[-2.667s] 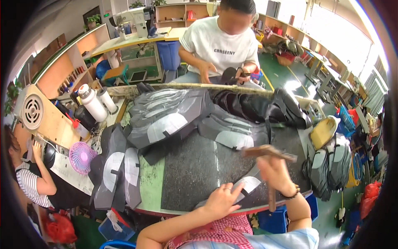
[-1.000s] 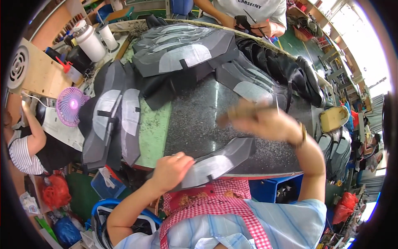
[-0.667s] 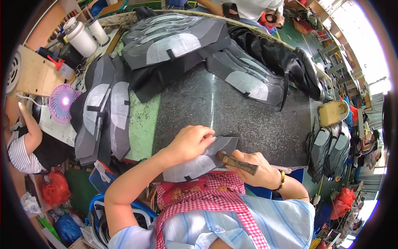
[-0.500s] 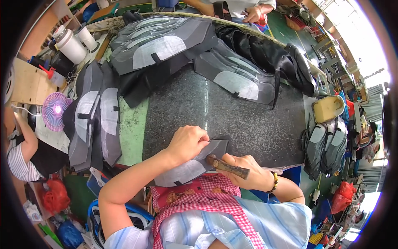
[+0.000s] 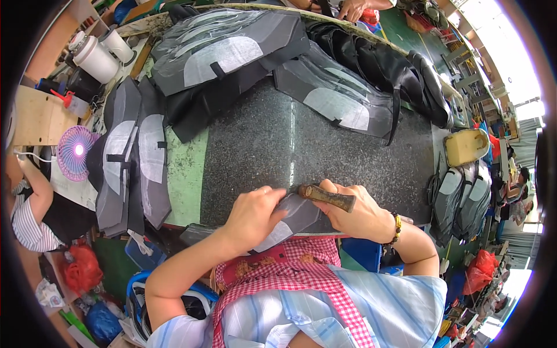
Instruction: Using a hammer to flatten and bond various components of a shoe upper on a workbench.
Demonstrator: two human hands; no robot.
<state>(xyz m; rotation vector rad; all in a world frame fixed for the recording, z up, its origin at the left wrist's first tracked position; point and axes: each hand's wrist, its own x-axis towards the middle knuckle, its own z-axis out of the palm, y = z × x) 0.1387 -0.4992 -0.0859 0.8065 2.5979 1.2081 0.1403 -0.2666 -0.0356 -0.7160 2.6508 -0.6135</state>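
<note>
A dark grey panel (image 5: 303, 213) with a pale patch lies at the near edge of the dark work slab (image 5: 249, 156). My left hand (image 5: 252, 214) bends over this panel. Its fingers are curled at the far edge and the thumb lies lower on the panel. Just right of those fingertips, my right hand (image 5: 362, 214) is closed round a hammer (image 5: 329, 198) with a worn brown head. The hammer's head is over the panel's far right edge, and the palm hides most of its handle. Part of the panel is under my left hand and forearm.
Stacked grey panels (image 5: 226, 55) with pale patches lie at the far left, and more panels (image 5: 152, 151) stand left. Black pieces (image 5: 371, 66) are heaped at the far right. A purple fan (image 5: 78, 152), a yellow container (image 5: 466, 146) and another person's hand (image 5: 352, 8) are around the table.
The panel has turned and slid under my hands. My left hand has moved slightly down and left, its fingers reaching farther out. The hammer has shifted up and right.
</note>
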